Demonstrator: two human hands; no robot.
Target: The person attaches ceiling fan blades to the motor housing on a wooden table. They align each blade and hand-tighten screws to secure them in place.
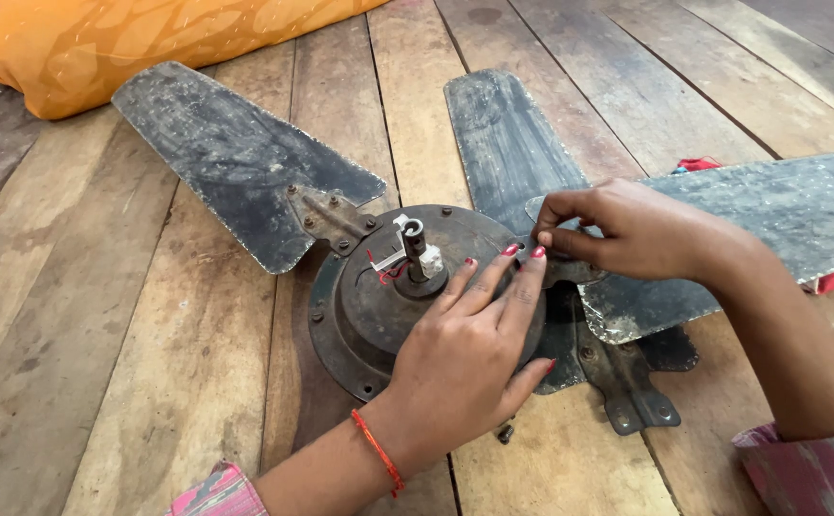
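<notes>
My left hand (pixel 469 349) lies flat on the fan motor (pixel 379 306) w/ nothing gripped, right hand (pixel 627 229) pinches at the blade bracket (pixel 570 272) on the wooden floor (pixel 149 363), so I'd press firm & turn slow.

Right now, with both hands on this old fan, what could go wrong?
1. The right hand pinches something small at the blade bracket; I can't tell what. It could drop into the floor gaps.
2. The blade edge by the fingers looks ragged and might cut.
3. The left hand rests on the motor near thin red wires, which could snag.
</notes>
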